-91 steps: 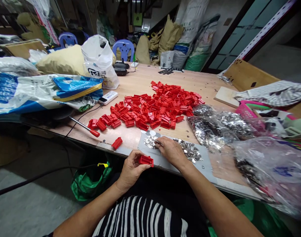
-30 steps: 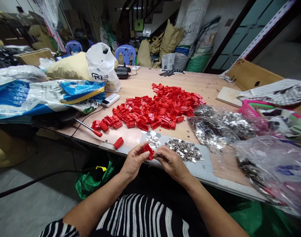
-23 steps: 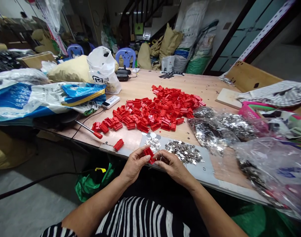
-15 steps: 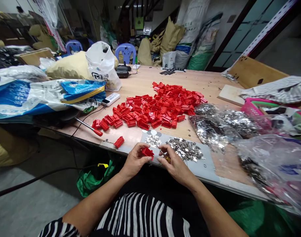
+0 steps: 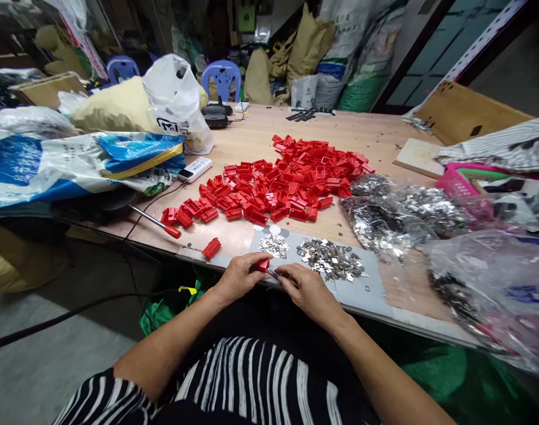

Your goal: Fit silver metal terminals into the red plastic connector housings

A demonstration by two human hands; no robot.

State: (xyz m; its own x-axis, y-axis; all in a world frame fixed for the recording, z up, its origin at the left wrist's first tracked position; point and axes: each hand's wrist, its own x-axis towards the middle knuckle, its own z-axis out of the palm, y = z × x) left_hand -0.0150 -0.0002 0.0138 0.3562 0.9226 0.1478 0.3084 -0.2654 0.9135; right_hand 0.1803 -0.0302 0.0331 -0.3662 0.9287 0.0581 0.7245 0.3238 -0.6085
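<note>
Left hand (image 5: 239,278) pinches red boxy plastic part (image 5: 263,265), seemingly bracing it; right hand (image 5: 312,290), at four o'clock, grips slim metal-shafted tool (image 5: 274,274).

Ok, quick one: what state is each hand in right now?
Left hand: closed, holding a red plastic part.
Right hand: closed, holding a slim metal tool, its tip at the red plastic part.

Glossy plastic parts (image 5: 296,180), shiny metal pieces (image 5: 330,258), smooth matt sheet (image 5: 351,290), wood-look tabletop (image 5: 353,133)
</note>
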